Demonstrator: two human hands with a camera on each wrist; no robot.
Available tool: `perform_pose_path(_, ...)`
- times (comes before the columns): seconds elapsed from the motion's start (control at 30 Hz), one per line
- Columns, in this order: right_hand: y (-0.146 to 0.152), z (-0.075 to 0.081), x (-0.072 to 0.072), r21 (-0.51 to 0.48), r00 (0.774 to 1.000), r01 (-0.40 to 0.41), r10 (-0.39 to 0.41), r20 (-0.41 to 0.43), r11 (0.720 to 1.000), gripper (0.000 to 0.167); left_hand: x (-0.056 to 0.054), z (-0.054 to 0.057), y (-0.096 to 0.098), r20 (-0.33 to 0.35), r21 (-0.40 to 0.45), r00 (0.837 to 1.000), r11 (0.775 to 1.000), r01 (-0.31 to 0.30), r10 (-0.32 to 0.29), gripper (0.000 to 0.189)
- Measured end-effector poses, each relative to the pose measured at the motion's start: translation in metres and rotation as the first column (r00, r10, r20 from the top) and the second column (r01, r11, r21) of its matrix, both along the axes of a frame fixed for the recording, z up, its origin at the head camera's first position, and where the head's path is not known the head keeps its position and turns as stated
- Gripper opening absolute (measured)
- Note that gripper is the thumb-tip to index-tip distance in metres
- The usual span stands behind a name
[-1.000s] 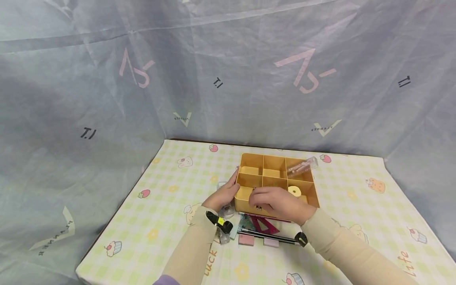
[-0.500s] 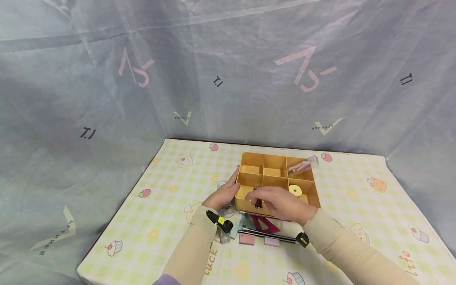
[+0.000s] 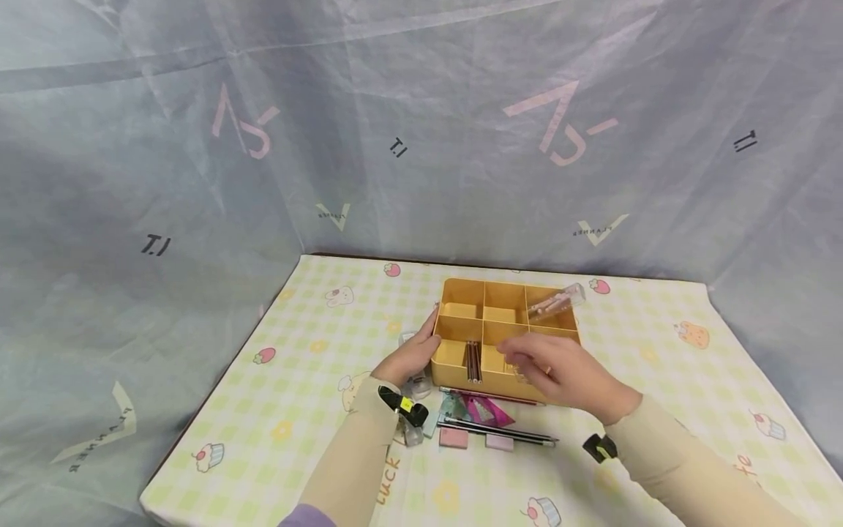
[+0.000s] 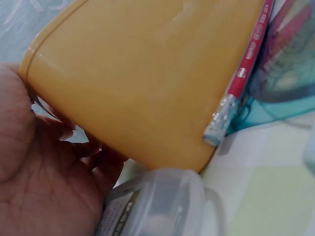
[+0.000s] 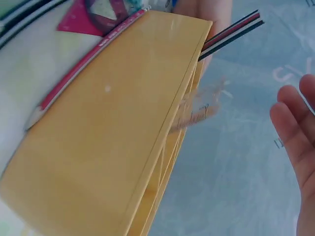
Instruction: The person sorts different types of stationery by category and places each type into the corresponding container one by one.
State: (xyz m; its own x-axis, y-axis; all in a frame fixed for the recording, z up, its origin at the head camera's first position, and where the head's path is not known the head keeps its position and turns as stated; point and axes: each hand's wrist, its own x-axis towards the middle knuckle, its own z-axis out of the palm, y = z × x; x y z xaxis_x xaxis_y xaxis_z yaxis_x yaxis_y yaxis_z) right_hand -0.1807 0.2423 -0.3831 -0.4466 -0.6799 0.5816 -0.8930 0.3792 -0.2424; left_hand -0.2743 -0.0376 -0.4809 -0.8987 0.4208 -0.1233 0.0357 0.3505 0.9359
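Observation:
My left hand (image 3: 408, 359) grips the left side of a yellow six-compartment organizer box (image 3: 454, 375), thumb at the rim and fingers along the outer wall. In the left wrist view its fingers curl beside the box's corner. Several dark striped pencils (image 3: 473, 361) stand in the front left compartment, leaning on the front rim. A clear ruler (image 5: 199, 110) with markings sticks out above the rim in the right wrist view. Over the front right of the box hovers my right hand (image 3: 560, 369), fingers loosely bent and nothing held; in its wrist view the fingers (image 5: 298, 132) are apart from the box.
A clear tube with pink sticks (image 3: 560, 301) leans in the back right compartment. Before the box lie a red pencil (image 3: 500, 397), a magenta set square (image 3: 487, 411), black pencils (image 3: 500, 432), a pink eraser (image 3: 453, 438) and a lilac eraser (image 3: 499, 443). A clear container (image 4: 152, 206) sits by my left hand.
My right hand has moved right, away from the pencils, which now show fully in the front left compartment. It now covers the yellow tape roll. My left hand keeps its place on the box.

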Motion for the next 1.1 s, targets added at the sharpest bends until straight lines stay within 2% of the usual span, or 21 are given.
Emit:
perform_pose_path(0.1, 0.007, -0.004, 0.011, 0.034, 1.0, -0.031, 0.03, 0.001, 0.999, 0.019, -0.001, 0.001, 0.0, -0.005, -0.02, 1.0, 1.0, 0.0, 0.0, 0.062)
perform_pose_path(0.23, 0.009, -0.022, 0.022, 0.144, 0.998, -0.058, 0.052, 0.04, 0.988, 0.02, -0.002, 0.001, -0.001, -0.015, -0.045, 1.0, 0.999, -0.005, 0.005, 0.061)
perform_pose_path(0.33, 0.007, -0.04, 0.029, 0.269, 0.991, -0.045, 0.01, 0.132, 0.962, 0.025, -0.001, 0.001, -0.001, -0.017, -0.062, 1.0, 0.998, -0.015, 0.014, 0.061)
perform_pose_path(0.47, 0.004, -0.061, 0.036, 0.419, 0.981, -0.009, -0.074, 0.182, 0.908, 0.016, -0.001, 0.001, -0.001, -0.024, -0.068, 1.0, 0.998, -0.014, 0.012, 0.06)
perform_pose_path(0.6, 0.001, -0.071, 0.038, 0.479, 0.976, 0.043, -0.14, 0.168, 0.877, 0.016, 0.0, 0.0, 0.0, -0.028, -0.051, 1.0, 0.999, -0.006, 0.004, 0.061)
perform_pose_path(0.7, -0.001, -0.074, 0.036, 0.5, 0.969, 0.078, -0.183, 0.164, 0.863, 0.017, 0.0, 0.0, 0.0, -0.006, -0.023, 1.0, 1.0, -0.006, 0.006, 0.061)
perform_pose_path(0.87, -0.005, -0.077, 0.036, 0.539, 0.965, 0.148, -0.242, 0.106, 0.829, 0.018, 0.002, 0.0, 0.0, 0.019, -0.006, 1.0, 1.0, -0.012, 0.012, 0.062)
perform_pose_path(1.0, -0.01, -0.077, 0.039, 0.579, 0.963, 0.224, -0.27, -0.007, 0.784, 0.015, 0.002, 0.0, 0.0, 0.016, 0.001, 1.0, 1.0, -0.011, 0.011, 0.062)
perform_pose_path(1.1, -0.013, -0.077, 0.041, 0.612, 0.959, 0.275, -0.261, -0.114, 0.742, 0.013, 0.001, 0.001, -0.001, 0.015, 0.004, 1.0, 1.0, -0.007, 0.007, 0.062)
